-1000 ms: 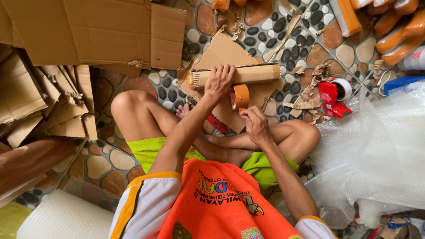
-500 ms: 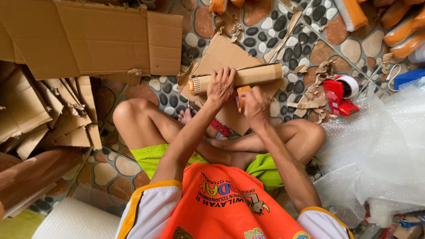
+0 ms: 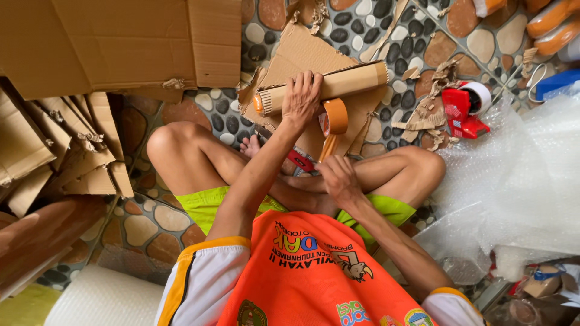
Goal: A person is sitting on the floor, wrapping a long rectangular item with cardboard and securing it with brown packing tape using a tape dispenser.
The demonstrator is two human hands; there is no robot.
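I sit cross-legged on a pebble-pattern floor. My left hand [image 3: 302,96] presses down on a rolled cardboard tube [image 3: 356,79], which lies on a flat cardboard sheet [image 3: 302,51]. A roll of brown packing tape [image 3: 336,116] hangs against the tube just right of that hand. A strip of tape [image 3: 329,147] runs from the roll down to my right hand [image 3: 339,178], which pinches its end above my crossed legs. A small red-handled cutter [image 3: 300,160] lies by my feet.
A red tape dispenser [image 3: 462,108] sits to the right among cardboard scraps. Bubble wrap [image 3: 519,181] fills the right side. A large flattened box [image 3: 121,42] and torn cardboard pieces [image 3: 66,151] lie on the left. A white foam roll [image 3: 103,299] is at lower left.
My right hand went up to the tape roll, then drew back toward my body, pulling out a strip. My left hand stayed on the tube.
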